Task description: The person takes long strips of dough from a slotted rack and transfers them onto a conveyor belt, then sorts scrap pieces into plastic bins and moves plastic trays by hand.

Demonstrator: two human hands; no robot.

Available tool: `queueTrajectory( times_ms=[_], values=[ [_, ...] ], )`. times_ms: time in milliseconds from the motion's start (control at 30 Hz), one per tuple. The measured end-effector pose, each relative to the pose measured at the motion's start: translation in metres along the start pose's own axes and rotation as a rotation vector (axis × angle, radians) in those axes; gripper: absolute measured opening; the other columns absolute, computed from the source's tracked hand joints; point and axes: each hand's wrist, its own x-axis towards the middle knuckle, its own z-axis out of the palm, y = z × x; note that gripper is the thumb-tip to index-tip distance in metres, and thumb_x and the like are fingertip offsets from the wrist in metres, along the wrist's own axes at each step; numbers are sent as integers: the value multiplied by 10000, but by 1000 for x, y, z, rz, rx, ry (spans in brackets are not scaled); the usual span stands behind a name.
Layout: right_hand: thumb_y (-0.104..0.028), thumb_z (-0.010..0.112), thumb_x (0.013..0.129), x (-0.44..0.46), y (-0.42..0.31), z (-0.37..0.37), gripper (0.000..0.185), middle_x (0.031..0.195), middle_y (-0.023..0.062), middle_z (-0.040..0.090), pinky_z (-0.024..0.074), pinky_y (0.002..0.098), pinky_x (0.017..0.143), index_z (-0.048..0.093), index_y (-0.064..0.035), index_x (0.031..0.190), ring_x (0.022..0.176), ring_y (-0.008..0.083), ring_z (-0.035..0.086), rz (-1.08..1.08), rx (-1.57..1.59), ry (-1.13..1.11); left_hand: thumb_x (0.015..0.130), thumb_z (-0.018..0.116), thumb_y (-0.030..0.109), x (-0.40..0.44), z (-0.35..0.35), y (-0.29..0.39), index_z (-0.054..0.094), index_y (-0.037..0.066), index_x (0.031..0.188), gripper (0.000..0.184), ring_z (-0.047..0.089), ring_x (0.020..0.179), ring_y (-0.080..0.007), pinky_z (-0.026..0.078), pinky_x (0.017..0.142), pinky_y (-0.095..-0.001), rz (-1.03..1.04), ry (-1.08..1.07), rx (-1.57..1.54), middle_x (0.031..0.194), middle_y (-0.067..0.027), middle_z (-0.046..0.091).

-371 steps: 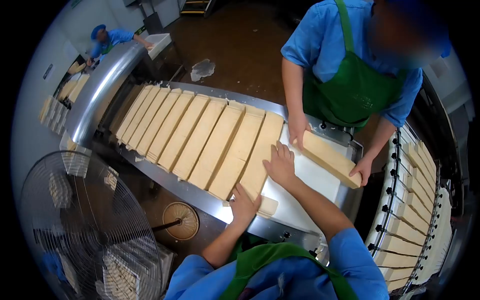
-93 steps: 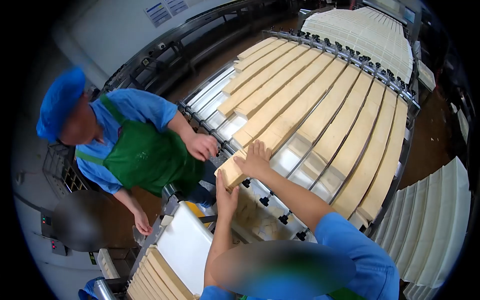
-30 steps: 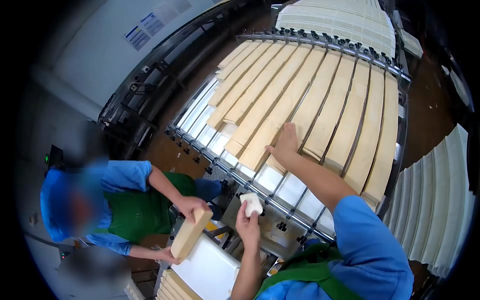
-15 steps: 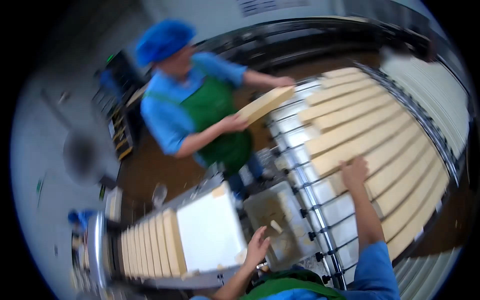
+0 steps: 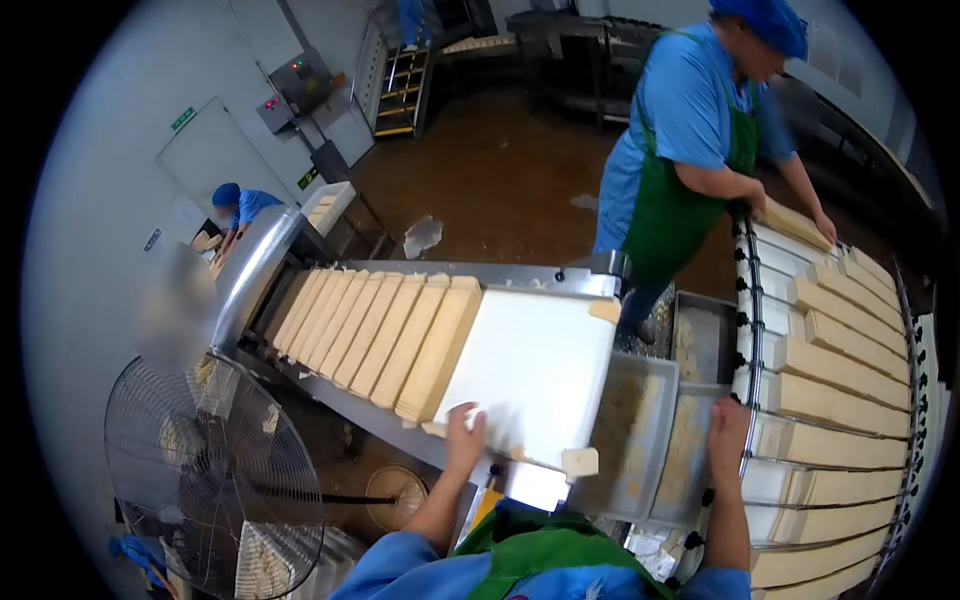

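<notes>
My left hand [image 5: 464,440] is at the near edge of a white board [image 5: 530,370], its fingers curled round what may be a small pale bit, too small to name. Just beyond it, a row of long stacks of pale wafer-like sheets [image 5: 440,350] stands on the left conveyor. A loose pale square piece [image 5: 580,462] lies at the board's near corner. My right hand [image 5: 728,430] is closed beside the rail of the right conveyor, above the trays; whatever it may hold is hidden. Long layered pale blocks [image 5: 840,395] lie side by side on that conveyor.
A co-worker [image 5: 690,130] in a green apron handles a pale block [image 5: 795,222] at the right conveyor's far end. Grey trays [image 5: 668,400] with pale scraps stand between the conveyors. A large fan [image 5: 210,470] stands at left. Another person [image 5: 245,205] works behind.
My view has swung left toward the white board. My right hand has left the blocks on the right conveyor and closed; my left has moved to the board. The co-worker's block is now down at the conveyor.
</notes>
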Motion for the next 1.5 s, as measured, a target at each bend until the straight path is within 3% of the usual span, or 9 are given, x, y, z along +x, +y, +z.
queueTrajectory(
  times_ms=[67, 200, 567, 733, 1033, 1233, 1300, 1433, 1500],
  values=[
    [-114, 592, 834, -1, -24, 33, 98, 919, 153, 638, 372, 483, 913, 612, -17, 836, 941, 332, 577, -144, 28, 54, 770, 721, 214, 16, -32, -27, 483, -49, 1200, 557, 478, 1104, -420, 358, 976, -492, -93, 51, 264, 1138, -268, 523],
    [-141, 642, 793, 6, -95, 67, 128, 935, 157, 652, 379, 464, 895, 604, -36, 732, 951, 327, 584, -125, 211, -86, 659, 806, 244, 32, -61, -101, 376, -71, 1274, 814, 431, 1134, -445, 341, 1013, -493, -396, 88, 376, 1287, -306, 359],
    [-190, 643, 795, 32, -233, 220, 215, 1093, 182, 615, 369, 446, 968, 636, -17, 922, 1081, 341, 534, -241, 200, -320, 611, 850, 203, 65, -66, -113, 383, -90, 1226, 826, 470, 1056, -454, 434, 918, -447, -396, -185, 184, 1181, -292, 401],
    [-331, 627, 841, 62, -307, 284, 632, 1416, 215, 347, 289, 454, 1071, 422, 8, 1333, 1302, 367, 326, -159, -94, -511, 679, 793, 350, 74, -67, -99, 346, -87, 1257, 852, 495, 1052, -458, 430, 882, -505, -356, -313, 247, 1200, -299, 401],
    [-550, 425, 917, 130, -417, 364, 679, 1538, 184, 146, 296, 435, 1080, 275, -190, 1472, 1355, 371, 286, -89, -122, -667, 764, 652, 523, 72, -49, -117, 143, -139, 1353, 1022, 563, 973, -432, 455, 864, -518, -293, -490, 404, 1200, -289, 402],
    [-558, 530, 847, 140, -432, 358, 718, 1480, 256, 205, 417, 444, 984, 364, -106, 1379, 1243, 404, 414, 26, -158, -729, 782, 625, 545, 78, -51, -111, 86, -168, 1366, 1067, 546, 1016, -456, 468, 890, -469, -389, -642, 447, 1255, -339, 357],
    [-536, 554, 818, 141, -423, 346, 700, 1478, 202, 227, 423, 442, 950, 357, -154, 1370, 1211, 372, 450, 155, -186, -743, 764, 653, 515, 69, -43, -134, 39, -149, 1376, 1092, 501, 1071, -497, 457, 904, -476, -373, -655, 370, 1301, -380, 290],
    [-492, 639, 742, 139, -366, 290, 791, 1372, 162, 283, 418, 507, 934, 312, -134, 1366, 1142, 397, 460, 452, -169, -652, 718, 716, 355, 88, -51, -94, 145, -81, 1315, 934, 492, 1002, -489, 462, 866, -497, -230, -648, 262, 1171, -323, 343],
    [-481, 584, 780, 129, -338, 247, 742, 1433, 228, 225, 437, 435, 928, 345, -49, 1333, 1108, 358, 505, 606, -258, -594, 700, 730, 323, 88, -40, -75, 213, -74, 1265, 863, 481, 979, -472, 462, 853, -507, -153, -717, 216, 1129, -296, 361]
  ],
)
